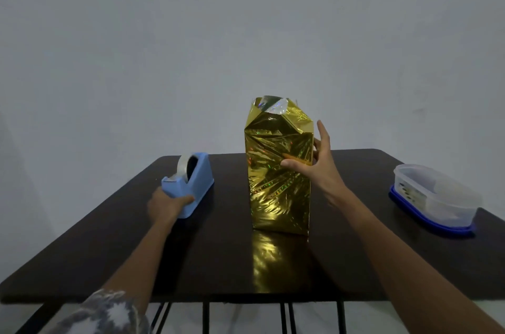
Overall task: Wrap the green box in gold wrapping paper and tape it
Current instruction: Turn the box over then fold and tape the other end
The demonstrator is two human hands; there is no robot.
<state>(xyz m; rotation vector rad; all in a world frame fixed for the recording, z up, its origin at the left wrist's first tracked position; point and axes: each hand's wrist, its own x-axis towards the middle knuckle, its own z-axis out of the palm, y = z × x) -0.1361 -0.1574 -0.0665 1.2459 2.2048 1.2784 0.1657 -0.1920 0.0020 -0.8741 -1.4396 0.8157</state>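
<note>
In the head view the box [278,169] stands upright in the middle of the table [218,265], already covered with gold paper [276,205] on all sides that I can see; no green shows. Its top is only half folded, and the edges stand up loose there. My right hand [314,161] holds the box, thumb on the front and fingers spread on the right side. My left hand [166,204] grips the near end of the tape dispenser [188,183], well apart from the box. I judge the wrapping mostly done; closing and taping the top is left.
</note>
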